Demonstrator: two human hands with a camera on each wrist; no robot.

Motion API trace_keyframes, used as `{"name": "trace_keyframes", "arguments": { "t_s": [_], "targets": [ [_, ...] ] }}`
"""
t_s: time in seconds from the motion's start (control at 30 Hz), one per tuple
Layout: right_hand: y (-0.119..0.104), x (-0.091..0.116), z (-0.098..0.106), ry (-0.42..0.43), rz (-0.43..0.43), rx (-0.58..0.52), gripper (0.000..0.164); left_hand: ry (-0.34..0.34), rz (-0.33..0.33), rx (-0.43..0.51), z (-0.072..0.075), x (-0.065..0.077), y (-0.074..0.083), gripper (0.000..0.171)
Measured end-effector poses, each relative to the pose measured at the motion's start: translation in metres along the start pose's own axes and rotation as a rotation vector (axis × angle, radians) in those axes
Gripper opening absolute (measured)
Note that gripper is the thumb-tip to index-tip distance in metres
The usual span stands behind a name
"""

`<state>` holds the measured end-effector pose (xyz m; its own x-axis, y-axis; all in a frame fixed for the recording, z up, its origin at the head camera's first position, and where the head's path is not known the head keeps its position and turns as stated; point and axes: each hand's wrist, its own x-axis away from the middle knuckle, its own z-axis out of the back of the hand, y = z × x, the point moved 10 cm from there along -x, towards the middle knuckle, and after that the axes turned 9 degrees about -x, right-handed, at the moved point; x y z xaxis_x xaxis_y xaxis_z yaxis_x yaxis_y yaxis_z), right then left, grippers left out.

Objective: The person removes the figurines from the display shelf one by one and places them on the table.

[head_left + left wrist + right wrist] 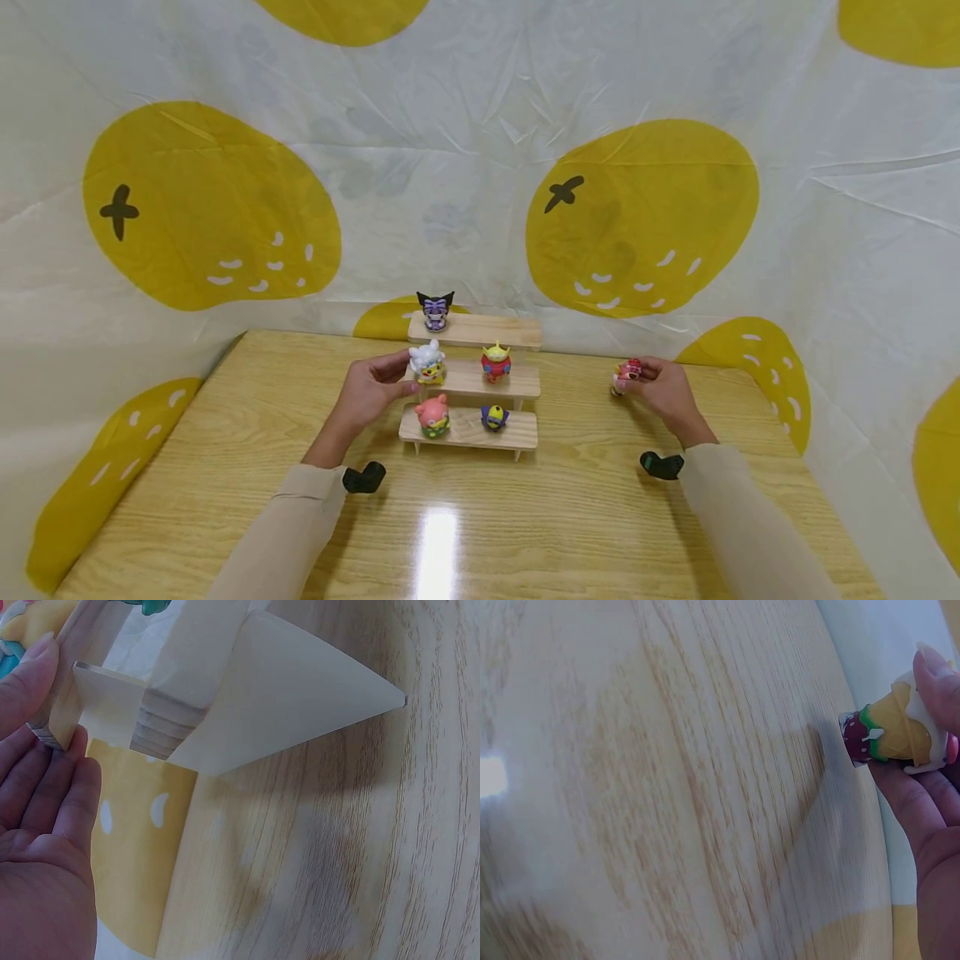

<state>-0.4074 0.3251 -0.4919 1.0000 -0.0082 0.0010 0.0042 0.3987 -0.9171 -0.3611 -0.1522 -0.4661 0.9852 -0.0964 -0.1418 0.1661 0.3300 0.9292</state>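
Note:
My left hand (pixel 369 390) is at the left end of a three-step wooden display stand (pixel 465 385), its thumb and fingers on either side of the middle plank's end. Beside the thumb, a white-topped toy figure (pixel 427 363) with a yellow face stands on that plank. Off to the right, my right hand (pixel 660 389) pinches a small toy figure (pixel 904 727) by its upper part. This figure has a pink-red head, a yellow cone-like body with white drips, and a dark red base, which is low over the table. The fingers hide part of its head.
A black-and-purple figure (pixel 435 311) stands on the top plank. A green-and-red figure (pixel 496 362) shares the middle one. On the lowest are a pink figure (pixel 433 416) and a small purple-and-yellow figure (pixel 494 417). A fruit-patterned cloth (pixel 480 200) hangs behind the wooden table (pixel 570 517).

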Motion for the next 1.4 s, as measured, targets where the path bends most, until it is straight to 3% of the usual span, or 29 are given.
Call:
{"name": "trace_keyframes", "arguments": {
  "t_s": [1.0, 1.4],
  "targets": [
    [0.0004, -0.0005, -0.0016, -0.017, -0.004, -0.031, 0.052, -0.012, 0.008, -0.007, -0.0011, 0.0005, -0.0007, 0.054],
    [0.0016, -0.0012, -0.0024, -0.031, 0.034, -0.028, 0.048, -0.010, 0.008, 0.007, -0.0009, 0.0001, -0.0009, 0.055]
  ]
}}
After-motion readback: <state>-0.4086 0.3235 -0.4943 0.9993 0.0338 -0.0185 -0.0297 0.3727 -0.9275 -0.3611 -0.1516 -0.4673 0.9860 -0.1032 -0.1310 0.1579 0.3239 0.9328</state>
